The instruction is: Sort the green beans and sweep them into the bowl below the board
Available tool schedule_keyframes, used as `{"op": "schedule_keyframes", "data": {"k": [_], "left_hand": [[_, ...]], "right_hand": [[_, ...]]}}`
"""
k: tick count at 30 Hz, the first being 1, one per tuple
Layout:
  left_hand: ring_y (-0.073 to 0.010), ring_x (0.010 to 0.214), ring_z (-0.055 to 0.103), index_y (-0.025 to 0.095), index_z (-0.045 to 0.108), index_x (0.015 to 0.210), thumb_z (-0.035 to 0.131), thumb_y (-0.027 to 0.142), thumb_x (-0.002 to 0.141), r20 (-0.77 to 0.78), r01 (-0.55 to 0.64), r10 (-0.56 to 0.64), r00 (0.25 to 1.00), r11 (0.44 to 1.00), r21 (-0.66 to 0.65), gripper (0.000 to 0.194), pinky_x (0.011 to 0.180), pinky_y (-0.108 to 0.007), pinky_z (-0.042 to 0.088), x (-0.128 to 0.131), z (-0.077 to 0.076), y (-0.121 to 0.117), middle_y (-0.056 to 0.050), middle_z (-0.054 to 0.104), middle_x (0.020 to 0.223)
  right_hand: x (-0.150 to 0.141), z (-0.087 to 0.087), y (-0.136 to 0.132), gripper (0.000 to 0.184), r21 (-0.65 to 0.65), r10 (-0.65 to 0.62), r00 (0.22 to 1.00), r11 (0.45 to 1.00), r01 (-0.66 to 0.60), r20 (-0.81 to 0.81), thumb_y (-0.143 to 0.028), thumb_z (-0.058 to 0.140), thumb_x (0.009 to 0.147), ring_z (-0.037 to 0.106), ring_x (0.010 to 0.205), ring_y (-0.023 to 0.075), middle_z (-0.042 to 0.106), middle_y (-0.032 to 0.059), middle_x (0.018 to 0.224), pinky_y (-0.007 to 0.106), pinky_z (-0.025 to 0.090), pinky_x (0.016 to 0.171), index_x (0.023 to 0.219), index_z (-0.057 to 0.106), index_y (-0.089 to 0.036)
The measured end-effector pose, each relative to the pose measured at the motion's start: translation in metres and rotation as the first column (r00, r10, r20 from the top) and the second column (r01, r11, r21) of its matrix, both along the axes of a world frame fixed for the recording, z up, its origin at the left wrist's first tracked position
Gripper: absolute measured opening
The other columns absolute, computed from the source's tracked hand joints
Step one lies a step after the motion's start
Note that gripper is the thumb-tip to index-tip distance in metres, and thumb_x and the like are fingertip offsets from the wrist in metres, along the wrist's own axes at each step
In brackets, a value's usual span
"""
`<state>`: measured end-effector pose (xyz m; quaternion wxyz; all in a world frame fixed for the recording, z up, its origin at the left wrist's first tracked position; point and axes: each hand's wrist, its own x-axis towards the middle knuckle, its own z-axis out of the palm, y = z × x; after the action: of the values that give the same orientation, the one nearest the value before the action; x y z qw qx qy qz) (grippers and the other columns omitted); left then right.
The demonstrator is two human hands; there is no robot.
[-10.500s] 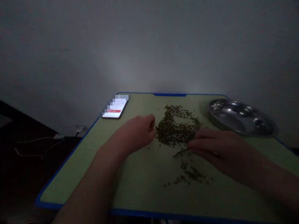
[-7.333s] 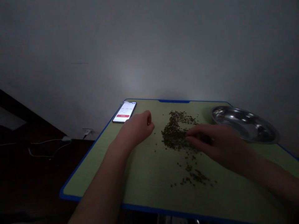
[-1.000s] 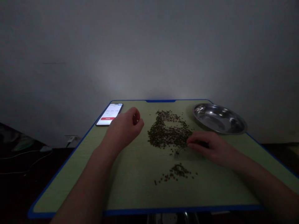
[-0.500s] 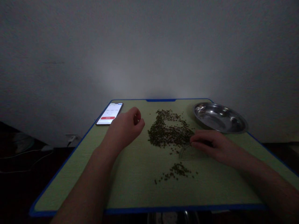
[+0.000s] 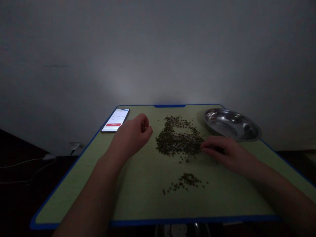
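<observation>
My left hand (image 5: 133, 134) is loosely curled, thumb towards the fingers, left of the pile; nothing shows in it. A large pile of small, dark green-brown beans or seeds (image 5: 176, 142) is spread in the middle of the table. At the pile's right edge my right hand (image 5: 223, 150) is closed in a pinch. It grips a thin, see-through plastic sheet, hardly visible now below the fingertips. Nearer to me lies a smaller heap of the same beans or seeds (image 5: 189, 179), apart from the pile.
The pale green table (image 5: 138, 197) has a blue rim. A shiny oval metal bowl (image 5: 230, 126) stands at the back right. A lit phone (image 5: 115, 121) with a red button on its screen lies at the back left. A wall (image 5: 158, 52) rises behind; a white cable (image 5: 41, 168) is at left.
The clear sheet, seen earlier near the fingertips of my right hand, has shifted and is hard to see now. My left hand stays put. The view has shifted since the oldest frames.
</observation>
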<state>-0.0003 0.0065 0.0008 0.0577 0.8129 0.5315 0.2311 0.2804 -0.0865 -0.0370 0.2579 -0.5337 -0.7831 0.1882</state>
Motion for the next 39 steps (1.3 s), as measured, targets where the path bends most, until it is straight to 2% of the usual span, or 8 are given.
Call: {"op": "schedule_keyframes", "data": {"k": [4,13,19,23,27,31,39], "left_hand": [[-0.0131,0.056,0.048,0.022,0.046,0.073,0.051,0.03,0.079,-0.012,-0.008,0.008,1.0,1.0,-0.005,0.011,0.052,-0.029,0.029,0.0,0.0,-0.001,0.0,0.059,0.065],[-0.0125,0.054,0.047,0.022,0.046,0.074,0.05,0.03,0.08,0.004,0.024,-0.024,1.0,1.0,0.002,0.01,0.052,-0.028,0.028,-0.001,-0.002,0.001,-0.001,0.059,0.066],[-0.0128,0.055,0.047,0.022,0.047,0.074,0.049,0.03,0.08,-0.008,0.033,-0.033,0.999,0.999,-0.007,0.01,0.052,-0.028,0.027,-0.001,-0.002,0.001,-0.001,0.06,0.066],[-0.0131,0.055,0.048,0.022,0.047,0.074,0.049,0.029,0.08,-0.006,0.024,-0.024,1.0,1.0,-0.007,0.01,0.052,-0.028,0.027,-0.002,-0.002,0.002,-0.001,0.06,0.066],[-0.0137,0.055,0.048,0.022,0.049,0.075,0.049,0.029,0.08,0.002,0.022,-0.022,1.0,1.0,-0.01,0.009,0.052,-0.028,0.028,-0.003,-0.003,0.003,-0.001,0.06,0.066],[-0.0137,0.055,0.048,0.022,0.048,0.074,0.049,0.029,0.08,0.002,0.027,-0.027,1.0,1.0,-0.006,0.009,0.052,-0.029,0.028,-0.003,-0.003,0.003,-0.001,0.059,0.066],[-0.0139,0.056,0.048,0.022,0.047,0.075,0.049,0.029,0.079,0.013,0.044,-0.044,0.999,0.999,-0.007,0.008,0.053,-0.029,0.029,-0.001,-0.003,0.002,-0.001,0.058,0.066]], "right_hand": [[0.002,0.0,-0.002,0.017,0.021,-0.026,1.0,0.999,0.027,-0.01,-0.03,0.05,0.09,0.057,0.068,0.0171,0.065,0.0036,0.077,0.03,0.043,0.06,0.084,0.064,-0.021],[-0.022,-0.004,0.004,0.016,-0.089,0.058,0.998,0.994,-0.056,0.017,-0.027,0.049,0.091,0.056,0.072,0.0165,0.064,0.0031,0.081,0.03,0.043,0.064,0.085,0.062,-0.02],[-0.035,-0.003,0.019,0.012,-0.013,0.054,0.992,0.998,-0.053,0.112,-0.025,0.051,0.091,0.056,0.071,0.0164,0.064,0.0028,0.079,0.029,0.041,0.064,0.084,0.061,-0.02],[-0.034,-0.006,0.034,0.011,0.076,0.019,0.987,0.997,-0.032,0.161,-0.026,0.053,0.09,0.056,0.072,0.0169,0.065,0.0031,0.08,0.029,0.041,0.064,0.083,0.06,-0.021],[-0.031,-0.006,0.041,0.011,0.108,-0.013,0.983,0.994,-0.007,0.181,-0.026,0.053,0.09,0.056,0.072,0.0178,0.064,0.0044,0.08,0.03,0.039,0.064,0.084,0.06,-0.02],[-0.028,-0.002,0.032,0.012,0.097,-0.002,0.986,0.995,-0.014,0.168,-0.026,0.051,0.091,0.055,0.071,0.0174,0.063,0.0041,0.079,0.03,0.04,0.063,0.085,0.06,-0.02],[-0.029,0.003,0.003,0.013,-0.072,0.03,0.997,0.997,-0.026,0.066,-0.021,0.051,0.09,0.056,0.07,0.0156,0.064,0.0028,0.079,0.028,0.041,0.063,0.084,0.062,-0.019]]}}
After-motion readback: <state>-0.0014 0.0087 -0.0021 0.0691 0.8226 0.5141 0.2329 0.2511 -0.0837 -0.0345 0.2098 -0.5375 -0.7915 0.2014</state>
